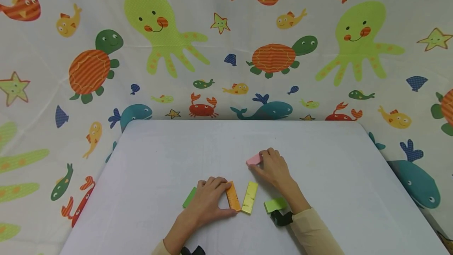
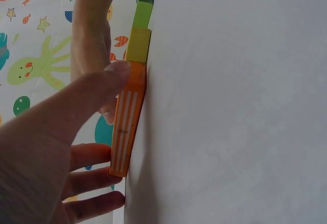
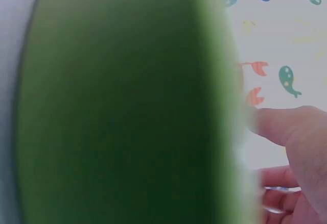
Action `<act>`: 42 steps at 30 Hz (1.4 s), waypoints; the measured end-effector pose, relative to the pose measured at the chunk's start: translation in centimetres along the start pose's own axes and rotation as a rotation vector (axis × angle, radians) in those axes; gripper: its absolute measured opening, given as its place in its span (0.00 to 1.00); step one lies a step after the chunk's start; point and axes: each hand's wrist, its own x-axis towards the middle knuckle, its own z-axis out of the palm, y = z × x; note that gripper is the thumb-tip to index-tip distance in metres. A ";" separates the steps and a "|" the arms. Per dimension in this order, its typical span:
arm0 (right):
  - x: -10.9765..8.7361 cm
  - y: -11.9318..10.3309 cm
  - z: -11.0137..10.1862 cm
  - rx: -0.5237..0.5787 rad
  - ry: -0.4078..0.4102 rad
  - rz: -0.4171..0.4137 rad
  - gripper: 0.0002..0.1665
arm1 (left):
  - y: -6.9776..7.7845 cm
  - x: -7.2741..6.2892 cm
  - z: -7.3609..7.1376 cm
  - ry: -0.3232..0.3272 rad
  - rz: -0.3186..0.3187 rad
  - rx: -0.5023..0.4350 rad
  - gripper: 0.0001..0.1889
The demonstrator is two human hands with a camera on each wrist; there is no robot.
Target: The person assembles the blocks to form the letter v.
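My left hand [image 1: 207, 200] holds an orange block [image 1: 232, 196] by its two ends, thumb at the near end and fingertips at the far end. White stripes run along the side of this block in the left wrist view. Farther forward, my right hand [image 1: 276, 168] pinches a pink block [image 1: 253, 160] between thumb and fingers. A yellow block [image 1: 249, 198] lies just right of the orange one, their near ends close together. Beneath my right forearm is a light green block [image 1: 275, 205]; it looms blurred in the right wrist view, hiding the pink block there.
A green block [image 1: 189, 197] lies left of my left hand, partly covered by it. The white table [image 1: 159, 148] ends at a back edge before a cloth [image 1: 219, 50] printed with sea animals. Black wrist cameras [image 1: 282, 218] sit on both wrists.
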 end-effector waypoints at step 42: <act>-1.2 1.1 -0.5 0.111 -0.056 -0.016 0.37 | -0.2 0.0 0.1 0.007 0.006 -0.001 0.41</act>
